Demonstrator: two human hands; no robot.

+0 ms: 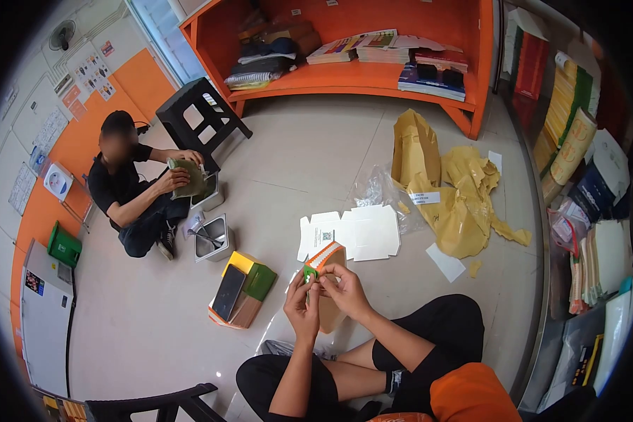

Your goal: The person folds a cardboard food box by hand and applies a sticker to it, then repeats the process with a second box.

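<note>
My left hand [301,307] and right hand [344,290] both pinch a small box [323,261], orange, white and green, half folded. Bare floor [155,330] lies leftward; flat cardboard [352,233] just beyond.

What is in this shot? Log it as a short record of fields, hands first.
left hand: grip on the small carton, lower left side
right hand: fingers on the same carton, right side
carton: orange, white and green, partly folded, held above the floor
flat white cutout: on the floor behind it
phone: lying on a colourful box
other person: seated at left, holding a green item
</note>
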